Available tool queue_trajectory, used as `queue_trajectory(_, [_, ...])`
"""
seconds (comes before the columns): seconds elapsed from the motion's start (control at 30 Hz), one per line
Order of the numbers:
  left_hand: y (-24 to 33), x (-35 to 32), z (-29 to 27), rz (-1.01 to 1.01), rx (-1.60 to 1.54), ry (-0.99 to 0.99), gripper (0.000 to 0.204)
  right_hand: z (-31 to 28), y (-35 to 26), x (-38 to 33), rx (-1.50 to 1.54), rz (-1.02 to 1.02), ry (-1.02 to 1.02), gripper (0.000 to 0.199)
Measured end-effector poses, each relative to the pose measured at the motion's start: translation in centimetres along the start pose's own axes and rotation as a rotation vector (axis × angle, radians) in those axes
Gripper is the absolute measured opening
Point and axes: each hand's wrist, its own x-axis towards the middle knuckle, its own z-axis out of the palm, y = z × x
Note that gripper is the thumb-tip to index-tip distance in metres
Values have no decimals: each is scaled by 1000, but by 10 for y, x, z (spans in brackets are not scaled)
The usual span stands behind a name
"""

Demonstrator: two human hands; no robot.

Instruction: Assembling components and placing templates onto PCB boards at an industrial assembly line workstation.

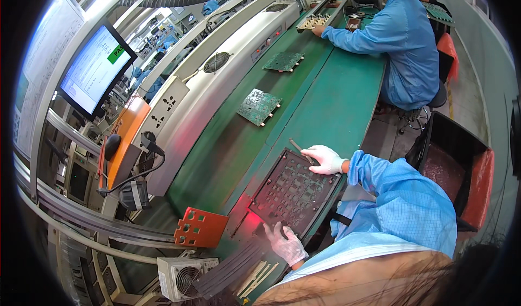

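Note:
A black tray (pixel 296 189) with many cut-outs lies on the green bench in front of me. My right hand (pixel 325 160), in a white glove, is at the tray's far right corner. Its fingers are closed on a slim grey rod (pixel 296 144), whose exact kind I cannot make out. At the near left end of the tray is my left hand (pixel 286 244), also gloved, with its fingers apart and nothing visible in it. Whether those fingertips touch the tray is unclear. Dark flat strips (pixel 230 270) lie beside this hand.
Two green circuit boards (pixel 259 107) (pixel 284 61) lie farther along the bench. An orange plate with square holes (pixel 200 228) stands at left, near a fan unit (pixel 187 278). A co-worker in blue (pixel 410 51) sits at far right; a black bin (pixel 448 159) stands beside me.

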Motion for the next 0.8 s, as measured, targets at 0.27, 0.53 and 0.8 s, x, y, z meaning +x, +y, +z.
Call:
queue_trajectory(0.27, [-8, 0, 3, 90, 53, 46, 27, 4, 3, 0, -39, 19, 2, 62])
queue_trajectory(0.53, [-16, 0, 8, 103, 34, 61, 27, 3, 2, 0, -17, 29, -18, 61])
queue_trajectory(0.8, [-14, -3, 10, 68, -44, 98, 27, 2, 2, -1, -27, 2, 2, 61])
